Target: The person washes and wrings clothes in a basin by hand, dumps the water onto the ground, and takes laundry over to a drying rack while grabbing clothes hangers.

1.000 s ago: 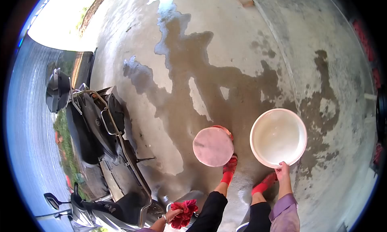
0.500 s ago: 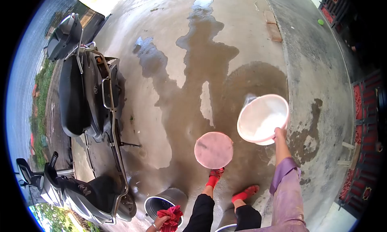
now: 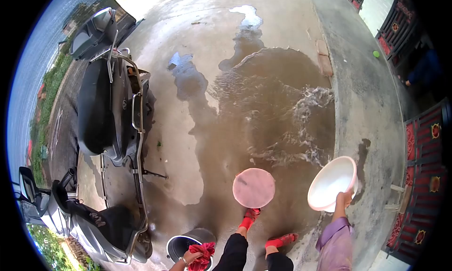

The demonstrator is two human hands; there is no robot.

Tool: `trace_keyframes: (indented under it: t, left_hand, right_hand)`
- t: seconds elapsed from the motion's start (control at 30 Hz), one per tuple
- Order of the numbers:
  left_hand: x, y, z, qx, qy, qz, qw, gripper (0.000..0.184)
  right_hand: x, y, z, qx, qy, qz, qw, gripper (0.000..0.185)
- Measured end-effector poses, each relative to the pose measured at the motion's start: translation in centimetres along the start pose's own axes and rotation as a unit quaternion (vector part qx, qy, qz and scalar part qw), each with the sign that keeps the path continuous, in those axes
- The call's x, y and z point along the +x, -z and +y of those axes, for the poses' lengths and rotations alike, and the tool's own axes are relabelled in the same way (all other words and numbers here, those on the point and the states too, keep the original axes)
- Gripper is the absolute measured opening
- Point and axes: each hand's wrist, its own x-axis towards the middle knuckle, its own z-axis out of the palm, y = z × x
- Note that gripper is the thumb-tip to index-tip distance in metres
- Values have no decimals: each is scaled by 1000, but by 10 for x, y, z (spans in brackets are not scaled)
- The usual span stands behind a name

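My right hand [image 3: 345, 198] grips the rim of a pale pink-and-white basin [image 3: 332, 182], tilted over the wet concrete at the right. My left hand [image 3: 190, 258] is closed around a bunched red cloth [image 3: 202, 255]. That cloth hangs at the edge of a dark bucket [image 3: 202, 234] at the bottom. In front of my feet is a round, flat pink top [image 3: 254, 188], like a stool seat; its underside is hidden. Poured water [image 3: 282, 99] spreads in a broad, rippling sheet beyond it, with splashes on the right side.
A parked scooter [image 3: 94, 115] with metal guard rails lines the left side. To the right, a low concrete edge [image 3: 348, 106] runs past bricks [image 3: 324, 59] toward dark red-and-black gates [image 3: 426, 176]. Part of a person in blue [image 3: 423, 68] shows in the doorway.
My right hand and the basin have swung right and lower in view. Water has spread over the concrete ahead, splashing. My left hand still holds the red cloth by the bucket.
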Motion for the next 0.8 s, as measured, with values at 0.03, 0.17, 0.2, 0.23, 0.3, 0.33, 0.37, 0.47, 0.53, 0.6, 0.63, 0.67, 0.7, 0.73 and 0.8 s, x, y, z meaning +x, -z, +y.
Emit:
trace_keyframes:
  t: [0.03, 0.17, 0.2, 0.23, 0.3, 0.33, 0.37, 0.47, 0.53, 0.6, 0.63, 0.67, 0.7, 0.73, 0.8]
  left_hand:
    - [2, 1, 1, 9, -4, 7, 1000, 24]
    - [-9, -1, 17, -22, 13, 3, 1000, 24]
    - [-8, 1, 14, -10, 22, -2, 1000, 24]
    - [-8, 1, 16, 1, 29, -8, 1000, 24]
    - [-14, -4, 18, 7, 13, -11, 1000, 22]
    - [-9, -5, 17, 16, 16, -14, 1000, 21]
    - [-7, -3, 14, 25, 20, -15, 999, 21]
    - [-15, -9, 20, 33, 23, -14, 999, 20]
    - [-23, -8, 30, 48, 22, -19, 998, 20]
    - [-12, 2, 14, 39, 12, -17, 999, 20]
    - [-5, 7, 8, 37, 8, -19, 999, 20]
    - [-3, 11, 9, 62, 11, -24, 998, 19]
    - [-11, 7, 28, 95, 15, -32, 995, 20]
    - [-11, 7, 34, 93, 13, -39, 995, 20]
    - [-4, 3, 48, 93, 1, -50, 994, 21]
  right_hand:
    - [4, -9, 11, -3, -16, 9, 1000, 51]
    - [-25, -2, 12, -43, 6, -22, 999, 48]
    - [-31, 2, 7, -56, 79, -44, 994, 41]
    - [-51, 18, -5, -16, 126, -44, 991, 35]
    - [-51, 12, -14, 20, 169, -49, 984, 28]
    - [-58, 16, -20, 13, 139, -44, 989, 28]
    - [-62, 17, -18, 11, 131, -36, 991, 28]
    - [-61, 8, 1, -19, 95, -24, 995, 27]
    - [-57, 4, 42, -22, 49, 6, 999, 28]
    - [-64, 15, 64, -27, -26, 27, 999, 27]
    - [-58, 17, 84, -31, -33, 21, 999, 28]
    - [-60, 27, 100, -39, -35, 10, 999, 30]
    - [-60, 36, 116, -46, -39, -1, 998, 31]
    - [-54, 35, 139, -40, -44, -9, 998, 32]
    - [-43, 35, 164, -14, -48, -23, 998, 34]
